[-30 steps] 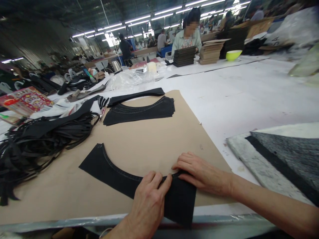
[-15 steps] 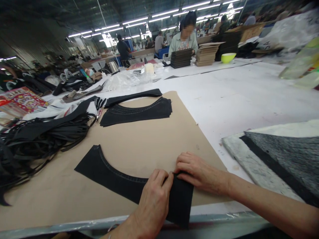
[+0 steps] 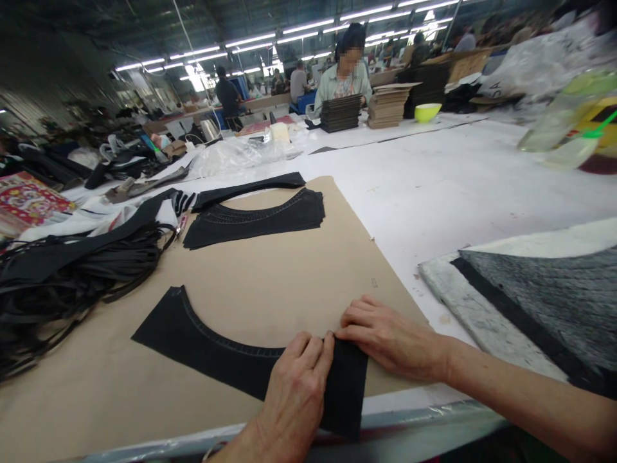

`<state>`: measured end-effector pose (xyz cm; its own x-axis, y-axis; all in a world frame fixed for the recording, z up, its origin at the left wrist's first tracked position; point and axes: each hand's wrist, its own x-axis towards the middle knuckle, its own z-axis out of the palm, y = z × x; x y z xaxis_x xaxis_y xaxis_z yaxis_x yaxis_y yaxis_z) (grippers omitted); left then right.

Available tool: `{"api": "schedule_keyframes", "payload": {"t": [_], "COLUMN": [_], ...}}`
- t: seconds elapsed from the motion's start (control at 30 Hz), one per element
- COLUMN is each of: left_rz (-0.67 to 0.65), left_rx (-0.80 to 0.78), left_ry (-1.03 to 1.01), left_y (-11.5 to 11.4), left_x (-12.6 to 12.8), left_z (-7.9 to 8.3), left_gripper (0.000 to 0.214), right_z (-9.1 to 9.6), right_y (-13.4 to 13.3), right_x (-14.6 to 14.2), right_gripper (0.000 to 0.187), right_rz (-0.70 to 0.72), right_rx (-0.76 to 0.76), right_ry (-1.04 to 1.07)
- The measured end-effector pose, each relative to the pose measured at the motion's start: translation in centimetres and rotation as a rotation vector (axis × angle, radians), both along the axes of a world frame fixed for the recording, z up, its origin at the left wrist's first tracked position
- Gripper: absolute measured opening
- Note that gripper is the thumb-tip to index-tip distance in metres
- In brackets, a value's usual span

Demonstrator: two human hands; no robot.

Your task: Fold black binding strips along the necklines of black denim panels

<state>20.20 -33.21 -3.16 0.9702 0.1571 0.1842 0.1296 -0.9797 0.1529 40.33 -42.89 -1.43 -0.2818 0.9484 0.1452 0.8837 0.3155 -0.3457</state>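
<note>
Head view: left hand (image 3: 296,386) sits farther right along the curved edge of the black piece (image 3: 216,354) than one second ago, right hand (image 3: 390,337) touching just beside, whether either pinches cannot tell; piece lies on brown sheet (image 3: 270,276), one corner overhanging.

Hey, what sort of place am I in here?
It looks like a factory workshop, perhaps for leather or fabric goods. Rows of tube lights hang overhead, another person stands or sits behind piled stacks, and a curved black piece lies in front of you.
</note>
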Motion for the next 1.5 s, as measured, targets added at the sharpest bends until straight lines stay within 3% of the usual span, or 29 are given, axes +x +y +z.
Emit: {"api": "schedule_keyframes", "payload": {"t": [0.27,0.5,0.8,1.13,1.5], "left_rz": [-0.004,-0.010,0.011,0.031,0.073], "left_rx": [0.073,0.138,0.142,0.223,0.195], "left_ry": [0.015,-0.016,0.036,0.037,0.078], "left_y": [-0.2,-0.4,-0.5,-1.0,-1.5], "left_x": [0.3,0.4,0.6,1.0,1.6], "left_z": [0.2,-0.1,-0.1,0.3,0.4], "left_gripper": [0.048,0.049,0.056,0.065,0.063], "right_z": [-0.2,-0.4,-0.3,-0.2,-0.4], "right_y": [-0.8,-1.9,-3.3,-3.8,-3.8], "right_x": [-0.1,0.2,-1.4,-2.2,-2.3], "right_gripper": [0.032,0.038,0.017,0.014,0.013], "right_rz": [-0.010,-0.150,-0.404,-0.411,-0.418], "right_rx": [0.000,0.063,0.118,0.164,0.179], "right_ry": [0.032,0.179,0.178,0.073,0.039]}}
